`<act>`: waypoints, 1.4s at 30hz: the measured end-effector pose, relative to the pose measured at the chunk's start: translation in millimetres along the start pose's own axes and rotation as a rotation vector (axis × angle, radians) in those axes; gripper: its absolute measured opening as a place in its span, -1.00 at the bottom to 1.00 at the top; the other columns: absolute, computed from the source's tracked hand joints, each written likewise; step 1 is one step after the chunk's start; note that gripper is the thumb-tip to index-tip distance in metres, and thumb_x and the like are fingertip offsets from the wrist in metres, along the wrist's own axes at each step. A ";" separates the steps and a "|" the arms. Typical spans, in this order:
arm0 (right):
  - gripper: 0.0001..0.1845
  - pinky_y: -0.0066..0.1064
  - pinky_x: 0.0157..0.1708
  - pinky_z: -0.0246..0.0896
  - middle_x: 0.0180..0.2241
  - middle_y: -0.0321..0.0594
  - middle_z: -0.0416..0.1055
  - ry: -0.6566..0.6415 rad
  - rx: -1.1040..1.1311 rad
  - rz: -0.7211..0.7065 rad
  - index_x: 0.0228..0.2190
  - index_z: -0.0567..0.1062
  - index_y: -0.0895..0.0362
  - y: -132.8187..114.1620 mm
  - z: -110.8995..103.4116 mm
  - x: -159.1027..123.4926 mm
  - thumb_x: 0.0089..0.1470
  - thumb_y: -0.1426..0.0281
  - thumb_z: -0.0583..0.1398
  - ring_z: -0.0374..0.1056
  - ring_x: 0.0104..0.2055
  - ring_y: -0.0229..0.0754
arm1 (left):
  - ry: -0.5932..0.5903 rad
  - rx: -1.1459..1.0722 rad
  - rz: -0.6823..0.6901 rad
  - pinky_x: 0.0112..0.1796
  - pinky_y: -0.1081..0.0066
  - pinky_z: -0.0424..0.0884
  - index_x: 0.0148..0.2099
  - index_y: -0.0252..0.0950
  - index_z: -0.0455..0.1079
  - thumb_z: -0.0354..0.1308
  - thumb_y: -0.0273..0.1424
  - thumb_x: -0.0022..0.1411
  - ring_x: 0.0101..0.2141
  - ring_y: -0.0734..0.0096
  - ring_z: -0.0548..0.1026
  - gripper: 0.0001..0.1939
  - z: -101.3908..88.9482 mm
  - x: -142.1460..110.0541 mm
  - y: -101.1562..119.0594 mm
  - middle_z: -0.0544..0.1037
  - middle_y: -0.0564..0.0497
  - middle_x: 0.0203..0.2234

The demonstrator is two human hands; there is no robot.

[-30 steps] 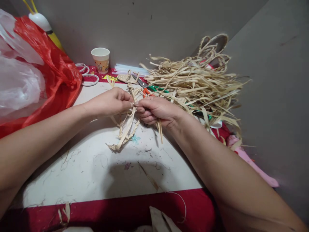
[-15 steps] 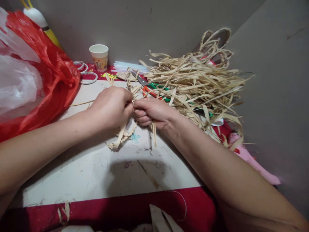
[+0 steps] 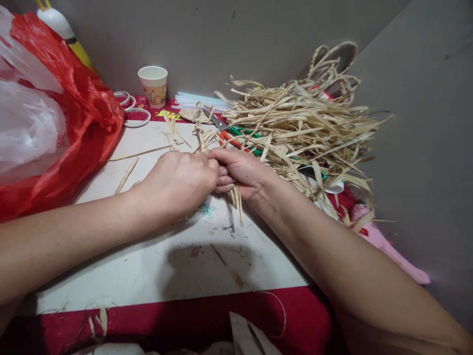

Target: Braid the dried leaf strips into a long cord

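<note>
Over the white board [image 3: 121,268], my two hands meet at a braid of pale dried husk strips [image 3: 201,138]. My left hand [image 3: 181,182] is closed, its back turned up, and it covers the lower part of the braid. Closed beside it, my right hand [image 3: 238,172] has husk strips [image 3: 237,203] hanging out below its fingers. The exact grip of the fingertips is hidden. Just beyond the hands lie scissors [image 3: 231,138] with orange and green handles, partly under a large heap of husk strips [image 3: 303,118].
A red plastic bag [image 3: 92,118] with a clear one stands at the left. Along the wall are a paper cup [image 3: 153,88], white rings [image 3: 136,118], pale sticks [image 3: 199,100] and a small woven piece [image 3: 190,115]. Something pink [image 3: 395,251] lies at the right edge.
My left hand has turned over and moved right and down across the braid, now hiding the looped lower part. My right hand has stayed nearly in place.
</note>
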State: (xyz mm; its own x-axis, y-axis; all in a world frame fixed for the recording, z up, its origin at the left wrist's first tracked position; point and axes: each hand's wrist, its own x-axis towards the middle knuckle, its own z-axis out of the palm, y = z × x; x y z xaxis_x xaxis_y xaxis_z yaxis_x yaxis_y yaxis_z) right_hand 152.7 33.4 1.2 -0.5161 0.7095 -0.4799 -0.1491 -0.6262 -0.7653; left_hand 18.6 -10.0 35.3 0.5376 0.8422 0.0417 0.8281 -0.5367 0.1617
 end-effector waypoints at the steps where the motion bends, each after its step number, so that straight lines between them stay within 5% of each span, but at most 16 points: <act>1: -0.64 -0.68 -0.85 -0.32 -0.82 -0.50 -0.12 -0.008 -0.004 -0.009 -0.72 0.04 0.14 0.4 -0.5 0.0 -0.02 0.47 0.08 -0.29 -0.79 -0.50 | -0.006 0.001 0.001 -0.42 0.37 0.19 -0.31 -0.37 0.42 0.05 -0.52 0.11 -0.33 0.13 0.45 -0.87 -0.2 -0.3 0.3 0.46 -0.16 -0.44; 7: -0.67 -0.69 -0.84 -0.32 -0.82 -0.50 -0.09 -0.004 -0.062 -0.091 -0.72 0.08 0.14 4.8 -3.8 1.9 -0.10 0.52 0.13 -0.26 -0.79 -0.51 | -0.026 -0.056 0.013 -0.45 0.41 0.14 -0.40 -0.34 0.41 0.06 -0.57 0.06 -0.33 0.18 0.44 -0.89 0.6 0.9 2.3 0.45 -0.11 -0.48; 11: -0.65 -0.67 -0.82 -0.31 -0.81 -0.50 -0.09 -0.017 -0.071 -0.070 -0.72 0.05 0.14 3.7 -3.6 1.7 -0.10 0.54 0.12 -0.25 -0.79 -0.51 | -0.035 -0.167 -0.044 -0.50 0.47 0.03 -0.57 -0.35 0.34 0.17 -0.54 -0.01 -0.46 0.34 0.37 -0.86 -13.0 6.7 -4.6 0.25 0.04 -0.70; 15: -0.76 -0.68 -0.82 -0.31 -0.78 -0.53 -0.13 -0.075 -0.083 -0.048 -0.65 0.22 0.18 -1.1 -4.8 0.7 -0.03 0.49 0.13 -0.30 -0.77 -0.50 | -0.034 -0.362 -0.067 -0.51 0.53 -0.04 -0.65 -0.41 0.31 0.13 -0.40 0.10 -0.58 0.57 0.24 -0.68 -36.5 15.3 -28.6 0.08 0.12 -0.76; 19: -0.88 -0.68 -0.83 -0.31 -0.77 -0.55 -0.17 -0.131 -0.095 -0.032 -0.50 0.37 0.24 -2.8 -7.1 1.4 0.03 0.47 0.09 -0.33 -0.76 -0.48 | 0.051 -0.589 -0.203 -0.57 0.55 0.04 -0.56 -0.43 0.40 0.08 -0.39 0.13 -0.65 0.62 0.22 -0.72 -35.8 25.0 -57.8 0.27 0.08 -0.73; 26: -0.65 -0.68 -0.83 -0.31 -0.79 -0.53 -0.12 -0.128 -0.121 -0.065 -0.70 0.10 0.14 -2.6 -8.0 2.2 -0.03 0.47 0.15 -0.27 -0.78 -0.50 | -0.319 -1.086 -0.172 -0.54 0.60 0.19 -0.47 -0.37 0.46 0.22 -0.49 -0.04 -0.59 0.56 0.37 -0.97 -1.0 29.2 -63.7 0.42 0.07 -0.65; 30: -0.72 -0.69 -0.83 -0.31 -0.79 -0.54 -0.12 -0.144 -0.181 -0.050 -0.67 0.21 0.19 -6.3 -11.8 0.7 0.00 0.47 0.13 -0.30 -0.77 -0.50 | -0.428 -1.262 -0.199 -0.60 0.60 0.15 -0.44 -0.38 0.45 0.13 -0.48 0.06 -0.66 0.58 0.32 -0.90 1.2 28.4 -58.3 0.39 0.05 -0.71; 36: -0.84 -0.69 -0.82 -0.32 -0.78 -0.56 -0.14 -0.167 -0.227 -0.044 -0.54 0.38 0.24 -9.4 -17.1 -0.5 0.03 0.44 0.13 -0.32 -0.76 -0.50 | -0.391 -1.292 -0.260 -0.64 0.58 0.14 -0.45 -0.39 0.46 0.09 -0.49 0.08 -0.70 0.63 0.20 -0.86 -2.4 27.5 -55.8 0.36 0.05 -0.68; 42: -0.86 -0.69 -0.80 -0.31 -0.75 -0.55 -0.12 -0.189 -0.260 -0.041 -0.49 0.41 0.28 -7.3 -18.5 -0.1 0.05 0.45 0.14 -0.30 -0.75 -0.51 | -0.357 -1.057 -0.208 -0.65 0.56 0.05 -0.40 -0.37 0.52 0.12 -0.47 0.03 -0.70 0.62 0.17 -0.85 -1.8 29.5 -61.9 0.37 0.07 -0.69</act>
State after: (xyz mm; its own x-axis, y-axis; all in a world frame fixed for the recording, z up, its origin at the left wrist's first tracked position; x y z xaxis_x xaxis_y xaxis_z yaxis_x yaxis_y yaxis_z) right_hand 169.4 43.8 -1.1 -0.6650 0.6448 -0.3768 0.0348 -0.4773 -0.8781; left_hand -17.1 48.1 28.3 0.5597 0.7561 -0.3392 0.4487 0.0677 0.8911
